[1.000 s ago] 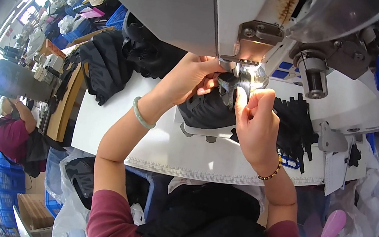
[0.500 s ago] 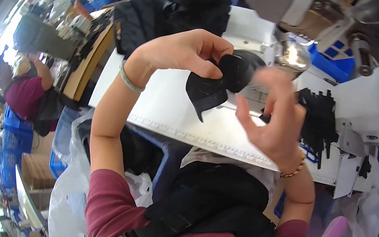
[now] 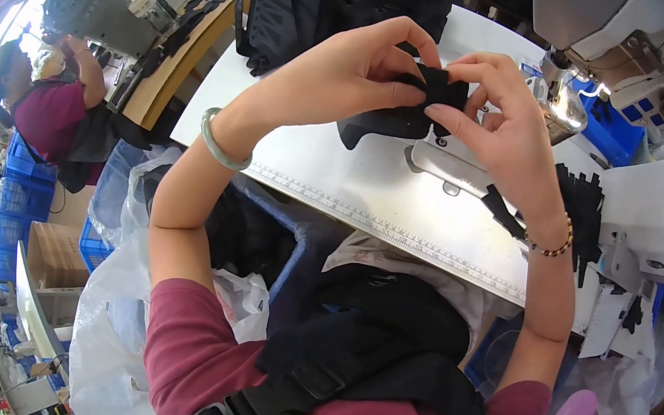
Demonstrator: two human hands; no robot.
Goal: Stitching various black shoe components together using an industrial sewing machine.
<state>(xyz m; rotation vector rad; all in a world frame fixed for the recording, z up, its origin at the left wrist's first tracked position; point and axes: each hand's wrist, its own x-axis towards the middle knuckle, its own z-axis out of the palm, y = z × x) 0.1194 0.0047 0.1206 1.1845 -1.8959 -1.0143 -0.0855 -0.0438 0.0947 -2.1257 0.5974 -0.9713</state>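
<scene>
A small black fabric piece point(image 3: 444, 89) is pinched between both my hands above the far part of the white table. My left hand point(image 3: 344, 75) grips its left side between thumb and fingers. On its right side, the thumb and fingertips of my right hand point(image 3: 507, 118) close on it. A curved flap of the same black fabric hangs below my left fingers. Just right of my hands stands a sewing machine point(image 3: 661, 216) with a shiny metal part. Black strips point(image 3: 586, 222) lie in a heap beyond my right wrist.
A ruler scale runs along the near edge of the white table point(image 3: 304, 164). Folded black fabric point(image 3: 285, 9) is piled at the back left. A blue tray point(image 3: 608, 134) sits behind the machine. Dark cloth fills a bin below the table. Another person point(image 3: 56, 112) works at far left.
My right hand, apart from the fabric and blurred before, has come up to it and now pinches it. My left hand has moved up and to the right with the fabric. The view has shifted slightly.
</scene>
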